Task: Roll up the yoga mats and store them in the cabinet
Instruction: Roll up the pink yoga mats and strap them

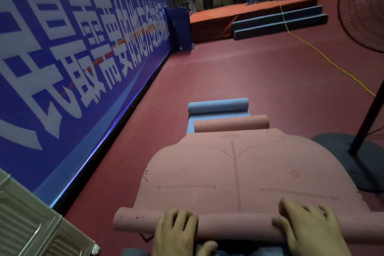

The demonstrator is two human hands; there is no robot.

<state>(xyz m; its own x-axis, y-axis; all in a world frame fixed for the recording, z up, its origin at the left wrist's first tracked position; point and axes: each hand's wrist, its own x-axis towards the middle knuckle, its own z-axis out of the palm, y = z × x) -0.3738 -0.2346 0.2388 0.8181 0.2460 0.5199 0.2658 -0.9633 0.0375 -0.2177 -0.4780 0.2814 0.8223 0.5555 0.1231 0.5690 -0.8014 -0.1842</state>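
Pink yoga mat (239, 174): on red floor (239, 72), near end rolled into tube, far end curled | L hand (176, 228) + R hand (307, 224): fingers curved over tube, gripping it | blue mat (218, 106): just beyond, far end rolled | blue banner wall (72, 58) at left | fan base (340, 143) at right | yellow cable (311, 48) across floor
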